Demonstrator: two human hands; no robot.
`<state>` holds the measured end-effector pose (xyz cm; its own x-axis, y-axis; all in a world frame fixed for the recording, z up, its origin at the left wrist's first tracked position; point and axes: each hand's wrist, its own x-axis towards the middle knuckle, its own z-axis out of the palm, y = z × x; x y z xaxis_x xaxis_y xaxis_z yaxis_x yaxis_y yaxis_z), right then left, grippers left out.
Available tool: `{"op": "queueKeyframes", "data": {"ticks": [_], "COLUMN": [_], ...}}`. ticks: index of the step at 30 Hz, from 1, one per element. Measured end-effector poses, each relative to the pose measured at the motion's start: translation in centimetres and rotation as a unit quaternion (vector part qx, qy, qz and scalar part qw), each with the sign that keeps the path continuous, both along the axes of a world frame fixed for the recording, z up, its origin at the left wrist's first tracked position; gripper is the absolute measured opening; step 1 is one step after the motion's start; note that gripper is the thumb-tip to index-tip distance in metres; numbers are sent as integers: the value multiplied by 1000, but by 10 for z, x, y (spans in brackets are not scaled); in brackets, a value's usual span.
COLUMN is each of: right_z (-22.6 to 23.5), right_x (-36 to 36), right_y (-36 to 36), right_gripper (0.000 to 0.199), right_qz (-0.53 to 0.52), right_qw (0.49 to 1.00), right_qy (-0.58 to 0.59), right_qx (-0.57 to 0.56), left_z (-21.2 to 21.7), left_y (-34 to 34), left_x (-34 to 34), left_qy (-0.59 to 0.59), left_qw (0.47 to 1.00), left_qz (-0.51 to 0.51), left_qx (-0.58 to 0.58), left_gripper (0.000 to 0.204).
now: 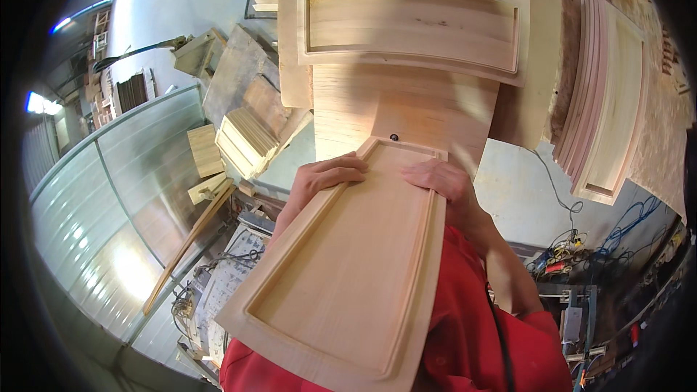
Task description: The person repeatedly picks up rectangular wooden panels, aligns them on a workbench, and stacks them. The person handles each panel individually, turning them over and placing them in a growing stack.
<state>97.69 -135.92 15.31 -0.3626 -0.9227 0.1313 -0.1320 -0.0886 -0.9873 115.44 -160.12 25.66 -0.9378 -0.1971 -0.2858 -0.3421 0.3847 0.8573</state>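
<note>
- Pale grey floor (512, 189) at right, strewn with cables (632, 223).
- Glossy, panelled partition (72, 207) along the left.
- Bright light (35, 104), far left.
- Pale worktop (541, 7), far centre.

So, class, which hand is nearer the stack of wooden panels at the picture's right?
Right. The right hand, at the right edge of the held panel, is left of the stack; the left hand, at the panel's left edge, is farther away.

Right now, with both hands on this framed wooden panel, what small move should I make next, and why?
I'd probably slide your left hand and right hand a little back along the framed wooden panel: both grip it near its far end, close to the small black round fitting, while most of its length extends toward your red clothing.
</note>
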Motion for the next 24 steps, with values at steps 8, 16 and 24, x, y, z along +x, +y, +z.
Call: {"op": "queueKeyframes", "data": {"ticks": [8, 16, 24], "right_z": [14, 16, 133], "right_x": [-29, -30, -71], "right_y": [27, 54, 21], "right_gripper": [30, 27, 22], "right_qz": [22, 4, -58], "right_qw": [1000, 998, 905], "right_qy": [1, 46, 422], "right_qx": [3, 39, 16], "left_z": [-11, -7, 33], "left_y": [29, 42, -44], "left_x": [-6, -16, 68], "left_qy": [-13, 15, 124], "left_qw": [1000, 999, 839], "left_qz": [-5, -25, 330], "left_qx": [-4, 34, 416], "left_gripper": [29, 36, 54]}}
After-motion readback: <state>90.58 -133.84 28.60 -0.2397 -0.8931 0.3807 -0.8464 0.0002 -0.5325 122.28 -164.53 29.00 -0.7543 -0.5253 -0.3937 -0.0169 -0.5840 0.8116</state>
